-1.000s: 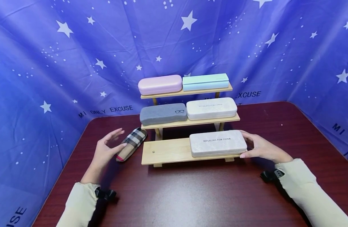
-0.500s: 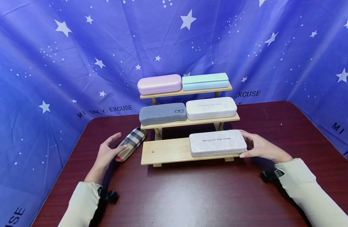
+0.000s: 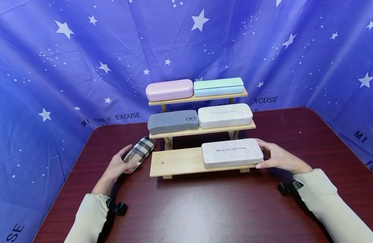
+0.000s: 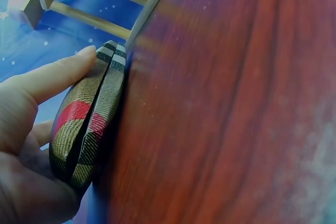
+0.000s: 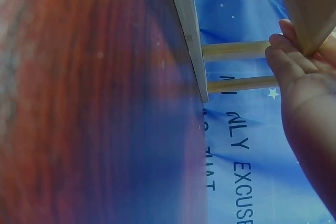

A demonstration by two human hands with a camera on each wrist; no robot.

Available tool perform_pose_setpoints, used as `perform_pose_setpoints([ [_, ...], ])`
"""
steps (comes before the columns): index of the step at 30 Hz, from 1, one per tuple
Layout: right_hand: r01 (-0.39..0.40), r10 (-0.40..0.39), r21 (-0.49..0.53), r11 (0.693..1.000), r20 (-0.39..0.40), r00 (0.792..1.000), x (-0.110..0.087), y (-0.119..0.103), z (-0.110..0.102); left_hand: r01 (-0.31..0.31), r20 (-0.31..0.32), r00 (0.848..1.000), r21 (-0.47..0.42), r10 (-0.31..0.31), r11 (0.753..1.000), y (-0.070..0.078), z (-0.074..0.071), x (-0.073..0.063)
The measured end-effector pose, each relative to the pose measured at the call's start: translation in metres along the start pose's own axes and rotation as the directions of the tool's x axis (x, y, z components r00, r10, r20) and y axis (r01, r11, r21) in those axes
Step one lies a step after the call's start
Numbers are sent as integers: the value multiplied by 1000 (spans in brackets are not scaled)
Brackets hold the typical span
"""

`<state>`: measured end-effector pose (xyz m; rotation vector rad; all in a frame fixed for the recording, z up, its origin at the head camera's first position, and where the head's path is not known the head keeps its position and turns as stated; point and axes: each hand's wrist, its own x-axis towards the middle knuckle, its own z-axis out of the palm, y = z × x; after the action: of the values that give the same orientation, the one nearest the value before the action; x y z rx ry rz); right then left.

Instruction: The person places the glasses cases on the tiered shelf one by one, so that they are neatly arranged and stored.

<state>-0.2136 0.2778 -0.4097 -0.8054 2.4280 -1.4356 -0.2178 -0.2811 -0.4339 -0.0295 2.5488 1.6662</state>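
A plaid glasses case (image 3: 142, 149) in tan, black and white lies on the table left of the wooden rack. My left hand (image 3: 117, 166) holds its near end, thumb on one side and fingers on the other. In the left wrist view the plaid glasses case (image 4: 110, 85) shows a red stripe and a dark seam, with the thumb against its face. A pale marbled glasses case (image 3: 232, 154) lies on the right of the rack's lowest shelf (image 3: 175, 162). My right hand (image 3: 278, 157) grips its right end, thumb in front; the fingertips behind are partly hidden.
On the middle shelf sit a grey glasses case (image 3: 171, 122) and a white one (image 3: 225, 115). A pink case (image 3: 169, 89) and a mint case (image 3: 218, 87) share the top shelf. Behind the dark red table (image 3: 186, 206) hangs a blue star curtain (image 3: 162, 40).
My left hand has moved right and closed its thumb and fingers around the plaid glasses case. The right hand stays at the marbled case. The head view has shifted slightly.
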Motion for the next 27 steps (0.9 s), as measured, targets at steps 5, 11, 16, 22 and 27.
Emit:
perform_pose_setpoints([
  [5, 27, -28, 29, 999, 8, 1000, 0, 1, 0, -8, -9, 1000, 51, 8, 999, 1, 1, 1],
  [11, 95, -98, 104, 990, 29, 995, 2, 5, 0, 15, -53, 999, 87, -10, 996, -3, 0, 1],
  [16, 92, -97, 116, 989, 38, 995, 3, 4, 1, 15, -79, 997, 80, -8, 997, -5, -6, -1],
  [22, 84, -88, 106, 991, 31, 996, 3, 3, 0, -33, -67, 997, 78, 39, 996, -3, -17, -8],
  [27, 96, -100, 100, 990, 31, 995, 2, 4, 0, -80, -34, 996, 43, 82, 996, 3, -26, -15],
])
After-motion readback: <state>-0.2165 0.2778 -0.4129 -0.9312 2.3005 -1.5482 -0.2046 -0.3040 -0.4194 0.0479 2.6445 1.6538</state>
